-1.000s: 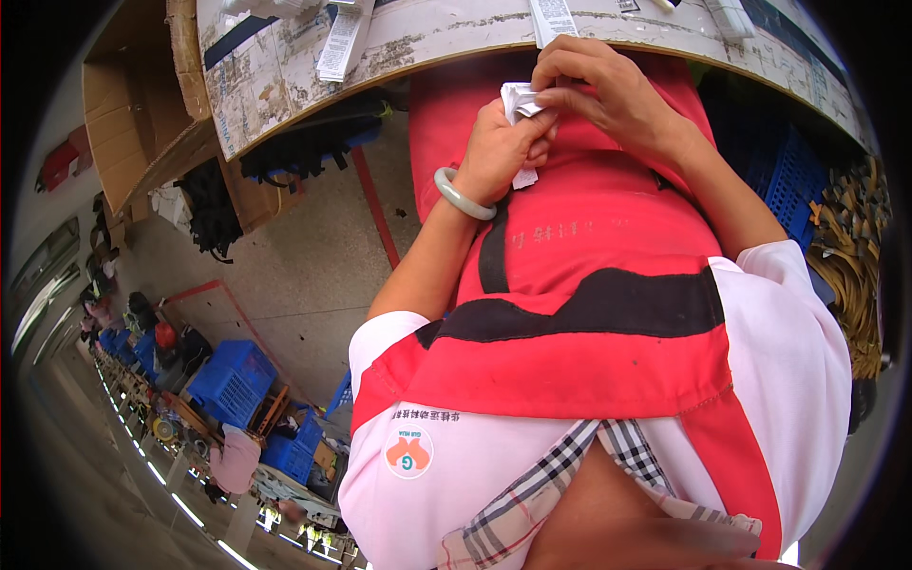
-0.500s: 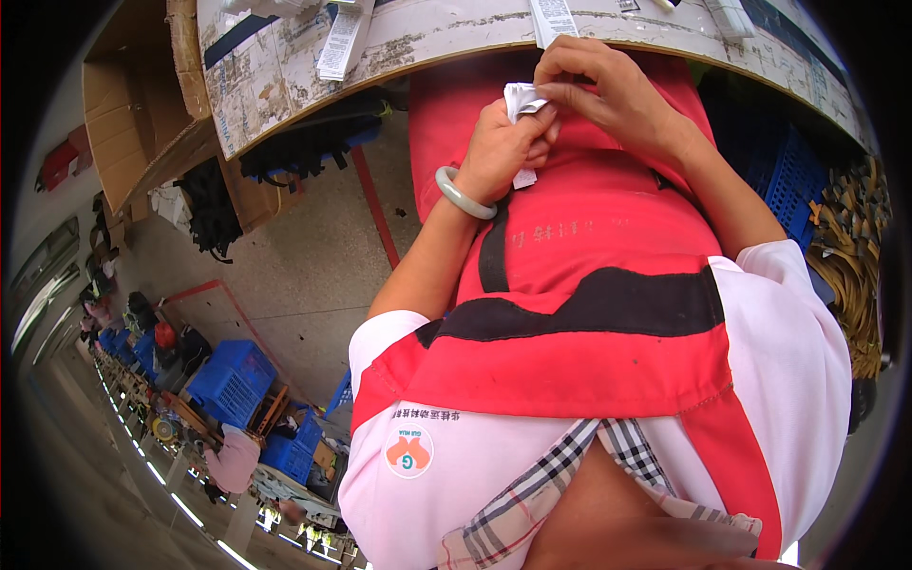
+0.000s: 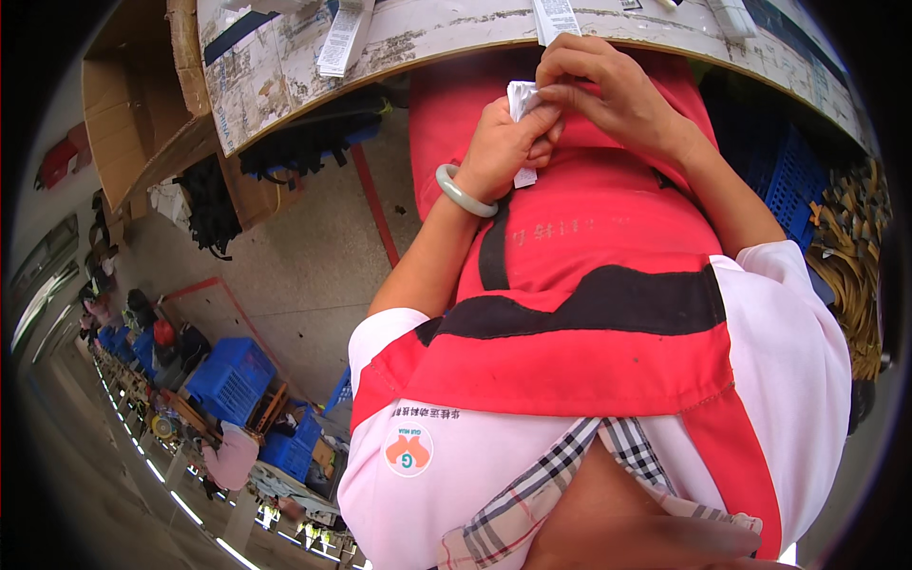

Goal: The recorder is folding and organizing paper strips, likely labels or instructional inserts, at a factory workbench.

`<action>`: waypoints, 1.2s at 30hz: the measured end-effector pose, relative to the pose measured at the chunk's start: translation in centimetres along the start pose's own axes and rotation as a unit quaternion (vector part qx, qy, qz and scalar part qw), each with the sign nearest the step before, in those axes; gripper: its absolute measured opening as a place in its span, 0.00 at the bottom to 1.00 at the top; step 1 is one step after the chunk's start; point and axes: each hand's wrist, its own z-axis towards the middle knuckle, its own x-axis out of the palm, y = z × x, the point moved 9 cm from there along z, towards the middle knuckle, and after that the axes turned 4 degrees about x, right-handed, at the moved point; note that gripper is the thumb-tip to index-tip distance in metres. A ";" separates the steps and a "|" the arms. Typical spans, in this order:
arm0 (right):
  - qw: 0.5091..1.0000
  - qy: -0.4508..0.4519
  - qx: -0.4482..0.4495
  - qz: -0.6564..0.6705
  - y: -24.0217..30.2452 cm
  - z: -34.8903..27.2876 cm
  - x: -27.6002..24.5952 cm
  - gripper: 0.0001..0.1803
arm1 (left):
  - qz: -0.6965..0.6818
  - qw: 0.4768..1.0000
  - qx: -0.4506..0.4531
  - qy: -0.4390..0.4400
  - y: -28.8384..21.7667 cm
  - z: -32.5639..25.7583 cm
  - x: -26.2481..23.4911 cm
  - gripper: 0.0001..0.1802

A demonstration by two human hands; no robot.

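My left hand (image 3: 508, 147) is closed round a small stack of white labels (image 3: 521, 98) above my lap. The stack's top edge sticks up past the thumb, and its lower end shows beneath the fist. My right hand (image 3: 608, 100) is beside it, with thumb and forefinger pinched at the upper right edge of the stack. Its other fingers are curled. Both hands are just short of the worktable's near edge. On the worktable (image 3: 456, 27) lie a printed label strip bundle (image 3: 344, 43) to the left and another label bundle (image 3: 557, 19) just beyond my right hand.
An open cardboard box (image 3: 128, 123) stands left of the table, with black straps (image 3: 211, 209) hanging near it. A blue crate (image 3: 784, 176) and a heap of brown strips (image 3: 848, 266) are at the right. Farther left are blue crates (image 3: 233, 380) and a person in pink (image 3: 233, 461).
The labels in my left hand stand a little straighter and show more of their upper face. My right fingers have shifted slightly along their edge. Both hands stay in nearly the same place.
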 end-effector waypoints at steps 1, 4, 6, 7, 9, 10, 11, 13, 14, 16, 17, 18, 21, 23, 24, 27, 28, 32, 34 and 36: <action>1.000 0.008 0.014 -0.001 -0.3 -0.1 0.2 0.04 | 0.014 1.000 0.003 0.006 -0.1 0.0 0.0 0.11; 1.000 0.011 0.026 -0.004 -0.6 -0.1 0.3 0.05 | 0.040 0.999 0.011 0.021 -0.1 0.0 0.0 0.13; 1.000 0.005 0.024 -0.007 -0.3 -0.1 0.1 0.06 | 0.053 0.998 0.017 0.029 0.0 0.0 0.0 0.13; 0.994 0.000 0.086 0.071 -1.0 -0.2 0.1 0.08 | 0.068 0.997 0.025 0.027 -0.2 -0.1 0.1 0.14; 0.978 -0.005 0.147 0.150 -1.8 -0.3 0.0 0.09 | 0.084 0.996 0.033 0.025 -0.5 -0.2 0.1 0.15; 0.973 0.030 0.155 0.167 -1.7 -0.2 0.4 0.10 | 0.103 0.993 0.046 0.035 -0.8 -0.3 0.5 0.15; 0.967 0.065 0.162 0.185 -1.6 -0.2 0.8 0.11 | 0.123 0.990 0.060 0.044 -1.1 -0.4 0.7 0.15; 0.927 0.100 0.239 0.271 -2.7 -0.8 1.8 0.11 | 0.143 0.987 0.059 0.052 -1.1 -0.4 0.9 0.14; 0.926 0.082 0.231 0.287 -3.0 -0.9 1.8 0.10 | 0.163 0.983 0.059 0.058 -1.1 -0.3 1.0 0.13; 0.924 0.064 0.223 0.304 -3.6 -1.1 2.1 0.10 | 0.132 0.989 0.039 0.063 -0.9 -0.2 0.9 0.13; 0.927 0.055 0.232 0.291 -4.1 -1.3 2.3 0.10 | 0.100 0.993 0.018 0.066 -0.7 -0.2 1.0 0.14; 0.929 0.045 0.241 0.278 -4.4 -1.5 2.4 0.10 | 0.100 0.993 0.018 0.066 -0.8 -0.2 1.0 0.14; 0.970 -0.030 0.166 0.174 -3.3 -0.7 0.4 0.12 | -0.006 0.998 -0.033 0.057 -0.2 -0.3 1.0 0.14; 0.972 -0.016 0.157 0.173 -2.9 -0.8 0.5 0.16 | -0.039 0.997 -0.033 0.049 -0.1 -0.3 0.7 0.13; 0.980 0.000 0.137 0.147 -2.0 -0.9 0.8 0.18 | -0.040 0.997 -0.033 0.049 0.0 -0.3 0.6 0.13; 0.995 0.062 0.071 0.006 0.3 -1.1 2.0 0.21 | -0.042 0.999 0.003 0.027 -0.3 -0.3 0.1 0.11; 0.994 0.068 0.088 0.022 0.5 -1.2 2.1 0.22 | -0.027 0.999 0.004 0.026 -0.3 -0.2 0.0 0.11; 0.987 0.067 0.123 0.079 -0.9 -1.2 1.7 0.23 | -0.009 0.999 0.001 0.033 -0.8 0.0 0.3 0.11; 0.974 0.074 0.162 0.137 -1.9 -0.9 1.6 0.20 | 0.021 0.999 0.009 0.040 -0.9 0.0 0.5 0.12; 0.916 0.065 0.247 0.309 -2.7 -1.2 1.8 0.09 | 0.052 0.997 0.021 0.052 -1.2 -0.1 0.7 0.13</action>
